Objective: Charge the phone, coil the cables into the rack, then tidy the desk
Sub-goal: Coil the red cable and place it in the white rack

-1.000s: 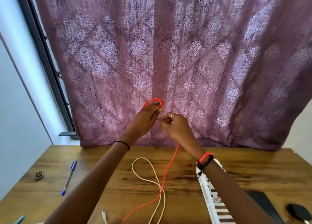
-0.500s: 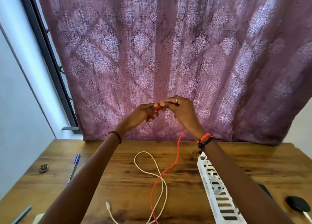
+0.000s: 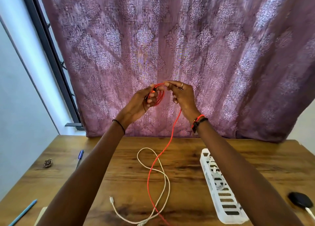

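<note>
Coiling the red cable (image 3: 161,96) above the desk (image 3: 187,157), 2 hands raised.
My left hand (image 3: 136,104) grips the finished loops; my right hand (image 3: 183,96) pinches the strand at the top of the coil, its tail trailing down across the white cable (image 3: 164,179). I should lay each turn the same size and feed slack gently, so it fits the rack (image 3: 226,207) without snagging.

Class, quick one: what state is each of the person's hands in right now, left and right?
Left hand: closed, holding the coiled loops of the red cable.
Right hand: closed, pinching the same cable at the coil's top.
</note>
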A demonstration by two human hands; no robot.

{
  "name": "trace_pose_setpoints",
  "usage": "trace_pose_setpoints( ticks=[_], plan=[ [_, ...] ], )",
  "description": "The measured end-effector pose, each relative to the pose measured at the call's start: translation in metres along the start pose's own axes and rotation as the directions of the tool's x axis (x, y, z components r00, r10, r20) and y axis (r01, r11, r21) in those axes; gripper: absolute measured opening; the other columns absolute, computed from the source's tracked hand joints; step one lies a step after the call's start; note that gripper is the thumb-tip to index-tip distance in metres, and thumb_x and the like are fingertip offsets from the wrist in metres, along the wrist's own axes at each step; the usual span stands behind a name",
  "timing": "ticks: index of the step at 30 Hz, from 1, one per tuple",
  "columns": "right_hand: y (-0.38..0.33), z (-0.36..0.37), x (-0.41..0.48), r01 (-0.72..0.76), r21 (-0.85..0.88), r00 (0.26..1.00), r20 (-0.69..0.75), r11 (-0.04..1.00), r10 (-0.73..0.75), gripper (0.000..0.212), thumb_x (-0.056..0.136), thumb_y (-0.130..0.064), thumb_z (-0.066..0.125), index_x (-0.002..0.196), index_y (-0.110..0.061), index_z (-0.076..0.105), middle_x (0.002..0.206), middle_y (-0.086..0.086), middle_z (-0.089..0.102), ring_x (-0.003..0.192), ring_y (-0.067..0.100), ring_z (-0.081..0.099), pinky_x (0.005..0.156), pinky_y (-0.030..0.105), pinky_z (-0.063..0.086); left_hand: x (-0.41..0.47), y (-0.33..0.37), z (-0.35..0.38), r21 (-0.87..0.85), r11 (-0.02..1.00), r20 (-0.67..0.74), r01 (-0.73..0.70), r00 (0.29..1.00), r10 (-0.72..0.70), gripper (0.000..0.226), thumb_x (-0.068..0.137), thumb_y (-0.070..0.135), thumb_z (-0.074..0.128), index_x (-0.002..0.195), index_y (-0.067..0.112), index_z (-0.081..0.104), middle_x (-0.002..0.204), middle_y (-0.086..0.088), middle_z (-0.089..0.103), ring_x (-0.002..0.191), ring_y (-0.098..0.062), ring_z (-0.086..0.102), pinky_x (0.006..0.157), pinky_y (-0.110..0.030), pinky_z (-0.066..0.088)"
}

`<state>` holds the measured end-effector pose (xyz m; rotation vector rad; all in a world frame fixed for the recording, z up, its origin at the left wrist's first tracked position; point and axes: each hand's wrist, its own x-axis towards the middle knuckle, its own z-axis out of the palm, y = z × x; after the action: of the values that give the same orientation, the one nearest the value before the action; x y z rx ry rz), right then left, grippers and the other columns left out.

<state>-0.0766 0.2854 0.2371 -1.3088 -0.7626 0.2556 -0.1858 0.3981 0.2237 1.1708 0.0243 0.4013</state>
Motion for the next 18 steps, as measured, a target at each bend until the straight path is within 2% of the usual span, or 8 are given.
trace_pose_setpoints(
  ticks=[5,8,11,14,16,18],
  plan=[
    [0.024,-0.004,-0.004,-0.093,0.049,0.995,-0.043,0.994,0.095,0.022,0.086,-0.012,0.065,0.107,-0.004,0.068,0.064,0.007,0.053,0.034,0.002,0.032,0.034,0.015,0.026,0.002,-0.006,-0.002,-0.319,0.947,-0.026,-0.029,0.999,0.022,0.036,0.101,0.023,0.03,0.113,0.001,0.056,0.058,0.009,0.043,0.044,-0.003,0.037,0.04,-0.012,0.029],
    [0.039,-0.003,-0.011,-0.125,0.046,0.988,-0.081,0.991,0.129,0.019,0.086,-0.014,0.065,0.104,-0.008,0.069,0.064,0.007,0.053,0.034,0.003,0.033,0.034,0.016,0.027,0.003,-0.011,-0.004,-0.401,0.914,-0.072,-0.057,0.997,0.03,0.037,0.1,0.024,0.033,0.119,0.0,0.054,0.06,0.007,0.044,0.046,-0.004,0.039,0.042,-0.013,0.032],
    [0.051,-0.001,-0.018,-0.156,0.009,0.981,-0.112,0.988,0.156,0.022,0.086,-0.015,0.065,0.105,-0.004,0.069,0.06,0.002,0.054,0.032,0.003,0.033,0.033,0.015,0.027,0.007,-0.015,-0.004,-0.439,0.894,-0.12,-0.087,0.992,0.037,0.037,0.101,0.024,0.031,0.118,0.0,0.054,0.058,0.008,0.045,0.045,-0.003,0.04,0.042,-0.012,0.034],
    [0.06,0.004,-0.025,-0.138,-0.129,0.988,-0.092,0.982,0.127,0.014,0.089,-0.014,0.061,0.095,-0.012,0.073,0.057,0.004,0.053,0.032,0.005,0.032,0.036,0.019,0.028,0.011,-0.02,-0.002,-0.438,0.89,-0.181,-0.124,0.982,0.048,0.036,0.102,0.023,0.03,0.115,0.0,0.054,0.056,0.008,0.046,0.043,-0.003,0.042,0.041,-0.011,0.035],
    [0.061,0.006,-0.027,-0.087,-0.29,0.996,-0.046,0.953,0.077,0.017,0.09,-0.013,0.058,0.088,-0.009,0.074,0.055,0.002,0.055,0.034,0.002,0.034,0.042,0.023,0.031,0.014,-0.022,-0.001,-0.418,0.897,-0.215,-0.146,0.975,0.059,0.035,0.102,0.023,0.029,0.114,0.0,0.054,0.056,0.009,0.048,0.044,-0.003,0.043,0.041,-0.011,0.036],
    [0.059,0.007,-0.03,-0.018,-0.428,0.999,0.021,0.904,0.03,0.02,0.091,-0.009,0.055,0.086,-0.003,0.073,0.058,0.005,0.061,0.034,0.001,0.041,0.047,0.021,0.035,0.016,-0.023,0.0,-0.405,0.901,-0.235,-0.156,0.97,0.062,0.035,0.102,0.022,0.029,0.112,0.001,0.054,0.058,0.009,0.051,0.045,-0.003,0.044,0.042,-0.011,0.035]
  ],
)
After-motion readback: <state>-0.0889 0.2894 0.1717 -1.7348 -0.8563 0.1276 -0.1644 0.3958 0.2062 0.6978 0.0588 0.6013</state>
